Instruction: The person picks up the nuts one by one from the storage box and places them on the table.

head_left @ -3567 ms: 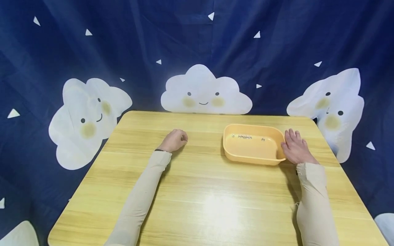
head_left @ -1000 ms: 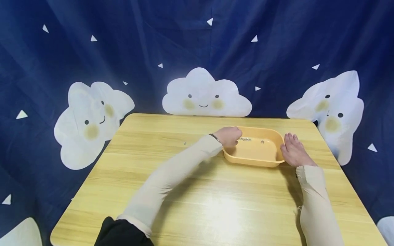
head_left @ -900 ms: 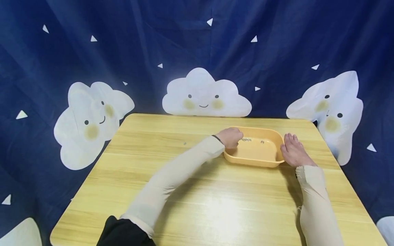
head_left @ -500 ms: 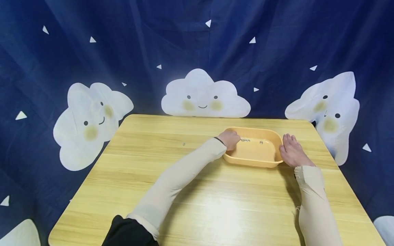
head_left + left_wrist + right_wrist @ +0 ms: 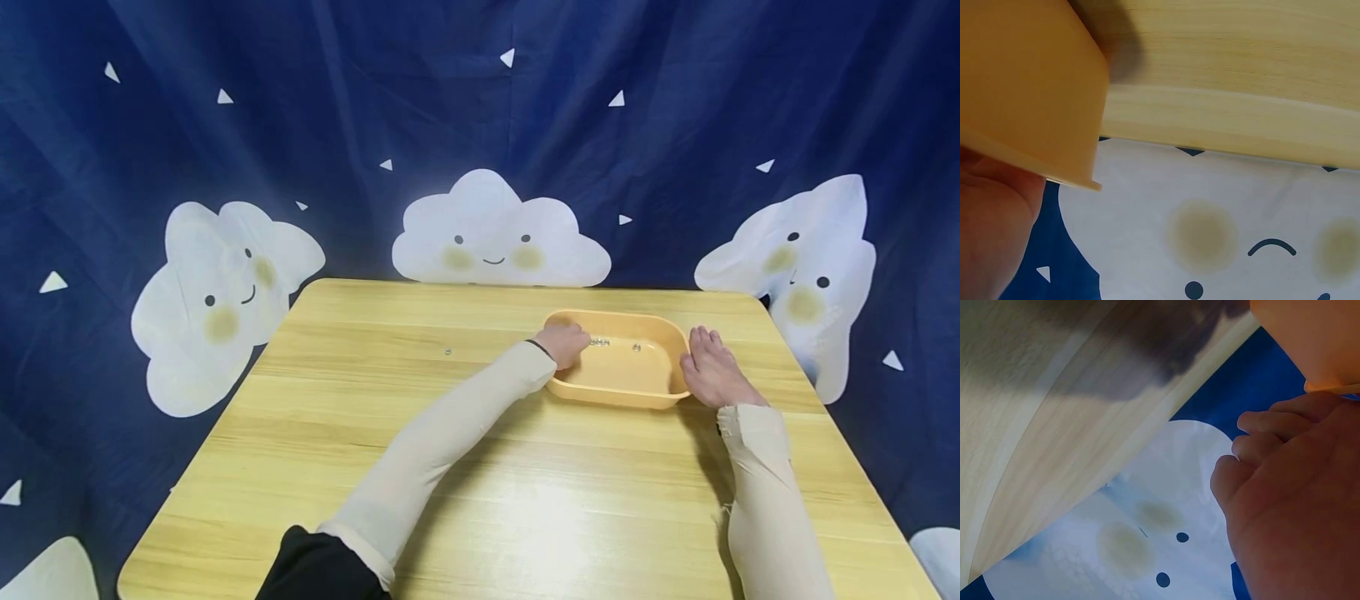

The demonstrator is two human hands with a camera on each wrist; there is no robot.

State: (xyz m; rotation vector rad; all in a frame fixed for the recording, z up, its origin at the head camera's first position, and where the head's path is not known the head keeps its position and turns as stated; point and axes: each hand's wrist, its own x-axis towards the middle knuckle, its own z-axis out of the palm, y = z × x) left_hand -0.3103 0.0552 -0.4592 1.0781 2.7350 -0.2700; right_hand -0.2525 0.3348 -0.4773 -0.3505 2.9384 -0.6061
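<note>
A shallow orange-yellow tray (image 5: 615, 398) sits on the right part of the table. Several small shiny silvery pieces (image 5: 600, 342) lie along its far side, and another piece (image 5: 637, 347) is further right; their kind is too small to tell. Over the tray's left rim reaches my left hand (image 5: 562, 343), its fingertips hidden inside. The left wrist view shows only part of this hand (image 5: 991, 219) beside the tray wall (image 5: 1029, 81). My right hand (image 5: 716, 367) rests against the tray's right end with fingers extended. One small silvery piece (image 5: 447, 352) lies on the table, left of the tray.
The light wooden table (image 5: 480, 467) has rounded corners. Behind it hangs a dark blue curtain (image 5: 450, 83) printed with white clouds and triangles. A bright glare patch shows on the tabletop near the front.
My left hand has moved right from the table into the tray's left end; a small silvery piece now lies near where it was. Lately it shifts only slightly. The right hand stays at the tray.
</note>
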